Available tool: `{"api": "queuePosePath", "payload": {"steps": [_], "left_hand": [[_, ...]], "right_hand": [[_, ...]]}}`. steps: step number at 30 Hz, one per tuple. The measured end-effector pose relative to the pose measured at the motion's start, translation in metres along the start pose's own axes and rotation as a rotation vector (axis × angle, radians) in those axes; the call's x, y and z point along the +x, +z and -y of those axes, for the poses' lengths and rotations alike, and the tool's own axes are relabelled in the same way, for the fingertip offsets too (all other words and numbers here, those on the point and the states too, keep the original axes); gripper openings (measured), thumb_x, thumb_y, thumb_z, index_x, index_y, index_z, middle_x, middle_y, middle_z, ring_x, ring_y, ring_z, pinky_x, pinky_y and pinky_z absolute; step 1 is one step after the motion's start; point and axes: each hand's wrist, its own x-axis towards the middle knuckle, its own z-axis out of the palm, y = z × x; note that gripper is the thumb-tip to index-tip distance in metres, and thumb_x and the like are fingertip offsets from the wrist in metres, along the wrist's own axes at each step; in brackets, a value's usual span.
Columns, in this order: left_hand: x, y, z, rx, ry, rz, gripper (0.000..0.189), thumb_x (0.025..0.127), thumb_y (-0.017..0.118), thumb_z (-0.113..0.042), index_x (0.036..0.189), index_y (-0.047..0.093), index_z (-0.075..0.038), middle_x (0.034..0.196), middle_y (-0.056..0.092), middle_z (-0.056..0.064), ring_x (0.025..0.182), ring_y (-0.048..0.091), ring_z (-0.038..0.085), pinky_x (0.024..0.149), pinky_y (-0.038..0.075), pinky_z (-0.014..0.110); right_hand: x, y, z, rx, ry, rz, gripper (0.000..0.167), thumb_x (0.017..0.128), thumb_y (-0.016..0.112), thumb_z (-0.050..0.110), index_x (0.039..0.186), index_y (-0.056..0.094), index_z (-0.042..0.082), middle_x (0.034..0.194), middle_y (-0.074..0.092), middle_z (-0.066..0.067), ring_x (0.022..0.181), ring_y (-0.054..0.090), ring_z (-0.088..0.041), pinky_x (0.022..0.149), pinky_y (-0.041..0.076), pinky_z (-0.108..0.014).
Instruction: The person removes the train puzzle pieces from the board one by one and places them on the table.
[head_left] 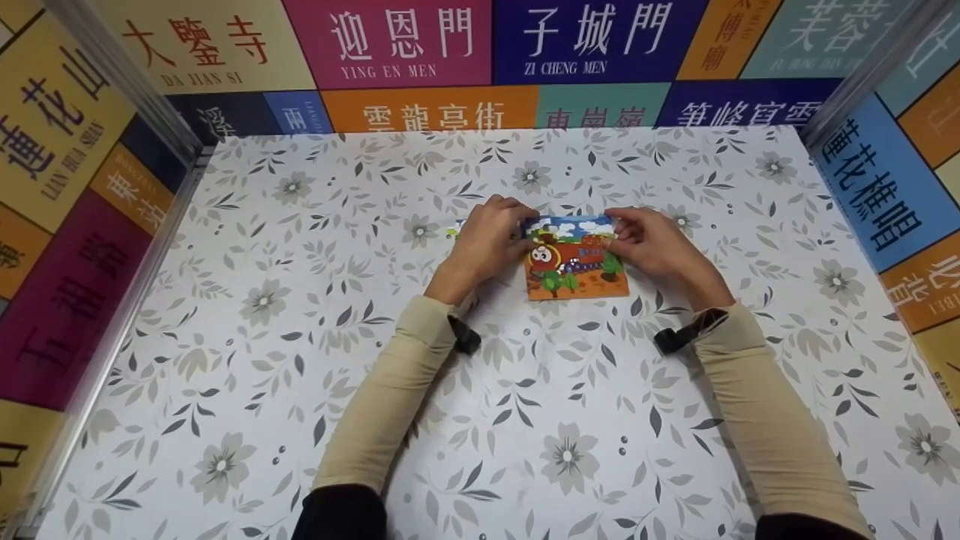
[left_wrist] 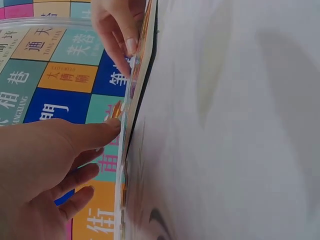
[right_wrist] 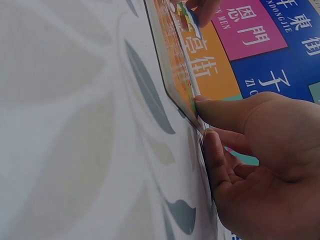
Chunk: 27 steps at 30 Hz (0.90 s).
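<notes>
A small puzzle board (head_left: 577, 277) with a cartoon red train, blue sky and orange ground lies on the patterned tabletop. My left hand (head_left: 491, 236) is at its upper left corner, fingers bent. Between that hand's thumb and fingers a small colourful puzzle piece (right_wrist: 187, 20) stands tilted up from the board; the fingers partly cover it. My right hand (head_left: 652, 240) grips the board's right edge near the upper corner, thumb (right_wrist: 220, 111) on top and index finger against the side. Just left of my left hand, a bit of another colourful piece (head_left: 453, 231) shows, mostly hidden.
The table (head_left: 525, 390) has a white cover with grey flowers and leaves. Panels of coloured blocks with Chinese lettering (head_left: 405, 45) stand along the back and both sides. A dark wrist strap (head_left: 465, 337) shows at the left cuff, another (head_left: 675, 339) at the right.
</notes>
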Motion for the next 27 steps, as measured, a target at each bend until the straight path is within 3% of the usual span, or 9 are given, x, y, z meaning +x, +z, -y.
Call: {"api": "queuePosePath", "payload": {"steps": [8,15,27], "left_hand": [[-0.005,-0.014,0.009,-0.025,-0.001,-0.056,0.042,0.099,0.081,-0.026,0.137,0.075,-0.010,0.136,0.076,0.006,0.129,0.067,0.025,0.115,0.050,0.044],[-0.010,-0.023,0.018,-0.062,-0.026,-0.081,0.041,0.100,0.081,-0.027,0.138,0.075,-0.011,0.137,0.076,0.004,0.132,0.066,0.024,0.118,0.048,0.044],[-0.029,-0.034,0.046,-0.076,-0.043,-0.118,0.043,0.100,0.079,-0.020,0.141,0.072,-0.009,0.143,0.073,0.009,0.138,0.063,0.029,0.120,0.046,0.046]], "right_hand": [[0.001,-0.002,0.001,-0.005,0.032,0.003,0.059,0.106,0.072,0.019,0.161,0.052,0.011,0.126,0.061,-0.015,0.109,0.061,-0.022,0.087,0.048,-0.014],[-0.001,-0.002,0.001,-0.010,-0.012,0.007,0.058,0.107,0.070,0.020,0.161,0.052,0.008,0.124,0.062,-0.016,0.108,0.063,-0.023,0.087,0.047,-0.013],[-0.001,-0.001,0.001,-0.002,0.018,0.010,0.061,0.105,0.073,0.020,0.161,0.051,0.010,0.127,0.062,-0.015,0.110,0.062,-0.021,0.089,0.049,-0.014]]}}
